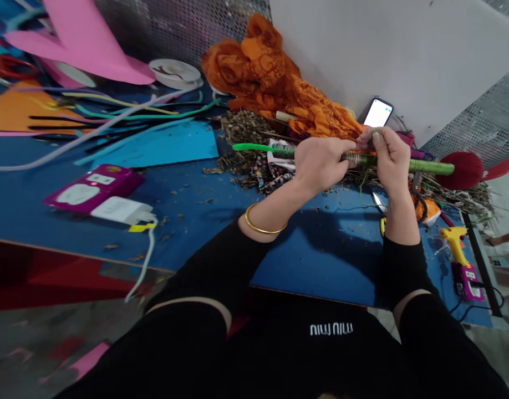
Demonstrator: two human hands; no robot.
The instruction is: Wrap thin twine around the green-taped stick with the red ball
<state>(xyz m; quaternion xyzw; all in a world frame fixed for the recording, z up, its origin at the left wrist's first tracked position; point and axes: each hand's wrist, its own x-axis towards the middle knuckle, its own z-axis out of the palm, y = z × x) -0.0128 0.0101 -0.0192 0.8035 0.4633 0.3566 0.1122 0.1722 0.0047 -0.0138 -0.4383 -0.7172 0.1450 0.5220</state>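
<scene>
A long green stem (431, 167) runs sideways across both hands, with a round dark red head (461, 170) at its right end and a bright green tip (251, 147) at its left. Around the stem's left-middle part my left hand (321, 160) is closed, knuckles up. My right hand (390, 158) lies across the stem farther right, thumb and fingers pinched together; what they pinch is too small to make out. A thin green strand (364, 180) dangles from the stem between the hands.
Dried plant stalks (246, 128) and orange cloth (279, 72) lie behind the hands, near a lit phone (378, 113). Scissors (379, 204) and a yellow glue gun (456, 241) are at right. A purple power strip (92, 188) with a white plug sits left, by coloured sheets.
</scene>
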